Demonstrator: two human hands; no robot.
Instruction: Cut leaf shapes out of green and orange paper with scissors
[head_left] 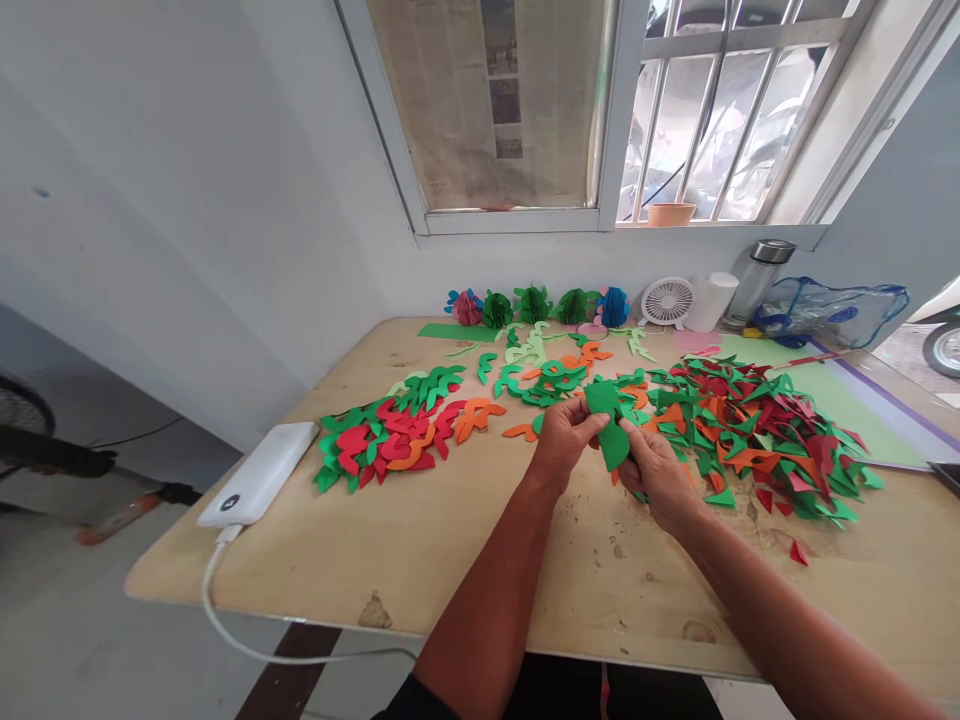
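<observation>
My left hand (pixel 566 435) pinches a folded-looking piece of green paper (pixel 616 446) between thumb and fingers, above the middle of the wooden table (pixel 480 560). Close on its right, my right hand (pixel 660 472) is closed, thumb and fingertips at the paper's right edge. Whatever lies inside its curled fingers is hidden. Just behind the hands lie curved green cut-outs (pixel 559 378) and orange cut-outs (pixel 592 353). A large heap of green, red and orange paper scraps (pixel 750 440) spreads beside my right hand.
To the left are a pile of red and green cut-outs (pixel 390 435) and a white power bank (pixel 259 475) with a cable (pixel 217 600). Along the wall stand several paper ornaments (pixel 534 303), a small fan (pixel 667 301), a glass bottle (pixel 759 280) and a clear blue-edged pouch (pixel 840 312).
</observation>
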